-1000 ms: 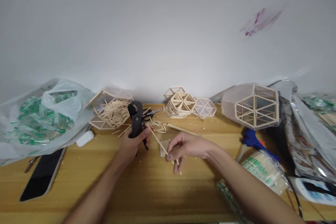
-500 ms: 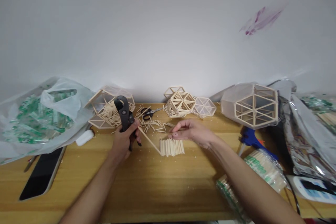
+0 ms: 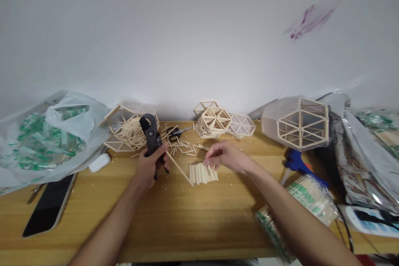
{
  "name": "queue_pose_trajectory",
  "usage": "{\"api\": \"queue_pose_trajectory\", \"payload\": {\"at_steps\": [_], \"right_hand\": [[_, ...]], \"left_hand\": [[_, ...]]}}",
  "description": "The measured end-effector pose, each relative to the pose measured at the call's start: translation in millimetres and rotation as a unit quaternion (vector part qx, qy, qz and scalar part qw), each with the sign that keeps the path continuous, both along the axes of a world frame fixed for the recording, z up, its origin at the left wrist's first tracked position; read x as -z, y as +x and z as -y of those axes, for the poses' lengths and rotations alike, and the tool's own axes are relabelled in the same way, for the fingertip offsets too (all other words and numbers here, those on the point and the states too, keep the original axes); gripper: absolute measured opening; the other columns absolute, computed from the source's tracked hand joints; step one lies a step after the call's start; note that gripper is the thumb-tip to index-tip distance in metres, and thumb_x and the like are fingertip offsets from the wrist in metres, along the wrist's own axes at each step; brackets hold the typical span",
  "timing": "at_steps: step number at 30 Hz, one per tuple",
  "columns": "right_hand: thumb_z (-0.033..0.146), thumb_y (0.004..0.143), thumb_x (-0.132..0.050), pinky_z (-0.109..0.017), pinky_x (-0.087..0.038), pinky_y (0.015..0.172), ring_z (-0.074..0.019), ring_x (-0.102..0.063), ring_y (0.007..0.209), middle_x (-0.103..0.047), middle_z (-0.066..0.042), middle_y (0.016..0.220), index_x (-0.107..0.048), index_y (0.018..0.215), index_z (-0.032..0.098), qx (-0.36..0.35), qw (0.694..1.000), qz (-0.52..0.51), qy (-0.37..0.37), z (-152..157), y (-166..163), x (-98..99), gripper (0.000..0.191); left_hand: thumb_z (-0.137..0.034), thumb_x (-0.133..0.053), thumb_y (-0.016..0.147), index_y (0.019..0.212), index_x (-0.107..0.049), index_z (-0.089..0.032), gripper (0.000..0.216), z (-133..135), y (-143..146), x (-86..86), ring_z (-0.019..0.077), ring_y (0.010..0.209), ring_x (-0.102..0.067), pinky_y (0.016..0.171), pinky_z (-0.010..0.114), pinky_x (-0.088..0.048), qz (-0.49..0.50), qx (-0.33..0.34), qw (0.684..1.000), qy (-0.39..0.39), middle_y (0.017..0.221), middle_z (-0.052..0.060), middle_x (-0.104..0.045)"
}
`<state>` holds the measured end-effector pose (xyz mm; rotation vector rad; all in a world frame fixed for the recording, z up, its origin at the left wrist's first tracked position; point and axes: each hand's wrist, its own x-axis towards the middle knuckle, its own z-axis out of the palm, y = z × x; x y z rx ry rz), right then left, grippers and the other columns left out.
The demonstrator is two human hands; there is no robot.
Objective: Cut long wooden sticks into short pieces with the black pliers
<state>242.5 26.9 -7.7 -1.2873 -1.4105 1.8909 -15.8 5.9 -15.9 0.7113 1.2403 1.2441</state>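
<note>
In my left hand is a pair of black hand cutters, its curved jaws pointing up. A long thin wooden stick also runs from this hand, slanting down to the right. Its lower end is beside a neat row of short cut wooden sticks on the table. My right hand is at the top edge of that row, thumb and fingertips pinched together on the end of a short stick. Behind lie loose stick pieces and black-handled scissors.
Hexagonal stick frames and a larger covered one stand along the wall. At left are a plastic bag of green wrappers and a phone. A blue tool, packed sticks and a power strip occupy the right.
My right hand has come down slightly onto the row of short sticks, and its fingers have closed into a pinch. The left hand still holds the cutters and the long stick.
</note>
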Motion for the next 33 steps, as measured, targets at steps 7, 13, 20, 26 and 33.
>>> {"api": "queue_pose_trajectory", "payload": {"at_steps": [7, 13, 20, 26, 33], "right_hand": [[0.048, 0.049, -0.095, -0.029, -0.060, 0.063, -0.0145, -0.069, 0.058, -0.072, -0.003, 0.062, -0.074, 0.069, 0.014, 0.003, 0.999, -0.008, -0.045, 0.9, -2.1, 5.6, 0.045], [0.049, 0.048, -0.095, -0.028, -0.061, 0.063, -0.0145, -0.070, 0.059, -0.073, -0.004, 0.063, -0.075, 0.069, 0.013, 0.012, 0.999, 0.010, -0.035, 0.4, -2.4, 9.2, 0.046], [0.053, 0.056, -0.092, -0.028, -0.061, 0.063, -0.0148, -0.070, 0.061, -0.073, -0.005, 0.064, -0.075, 0.068, 0.012, 0.003, 0.999, 0.029, -0.033, 2.7, -3.2, 5.0, 0.046], [0.054, 0.074, -0.082, -0.027, -0.057, 0.057, -0.0149, -0.067, 0.058, -0.070, -0.004, 0.062, -0.072, 0.069, 0.012, 0.007, 0.998, 0.062, 0.011, 1.7, -2.9, 1.8, 0.043], [0.018, 0.089, -0.068, -0.027, -0.048, 0.066, -0.0165, -0.066, 0.070, -0.076, -0.004, 0.081, -0.074, 0.082, 0.018, 0.052, 0.894, 0.249, 0.370, 3.7, -5.8, 9.1, 0.009]], "left_hand": [[-0.041, -0.085, 0.067, 0.067, -0.057, -0.016, 0.038, 1.9, 0.0, 0.7, 0.0106, 0.039, -0.052, 0.038, 0.024, -0.045, 0.000, 0.004, 1.000, -0.003, 0.051, -0.005, -0.055], [-0.041, -0.086, 0.067, 0.068, -0.057, -0.016, 0.038, 1.8, -0.1, 0.1, 0.0107, 0.039, -0.051, 0.038, 0.024, -0.044, -0.001, 0.003, 1.000, -0.007, 0.051, -0.005, -0.055], [-0.040, -0.085, 0.069, 0.073, -0.060, -0.016, 0.035, 1.4, -1.5, 2.6, 0.0099, 0.040, -0.051, 0.039, 0.023, -0.045, 0.019, 0.006, 1.000, -0.005, 0.052, -0.005, -0.054], [-0.038, -0.084, 0.069, 0.076, -0.062, -0.015, 0.032, 0.9, -3.6, 1.4, 0.0099, 0.041, -0.051, 0.039, 0.023, -0.045, 0.035, -0.002, 0.999, 0.003, 0.052, -0.006, -0.055], [-0.036, -0.085, 0.068, 0.076, -0.065, -0.014, 0.031, -1.8, -3.5, -1.2, 0.0107, 0.044, -0.055, 0.042, 0.023, -0.046, 0.032, -0.049, 0.998, 0.027, 0.056, -0.003, -0.060]]}}
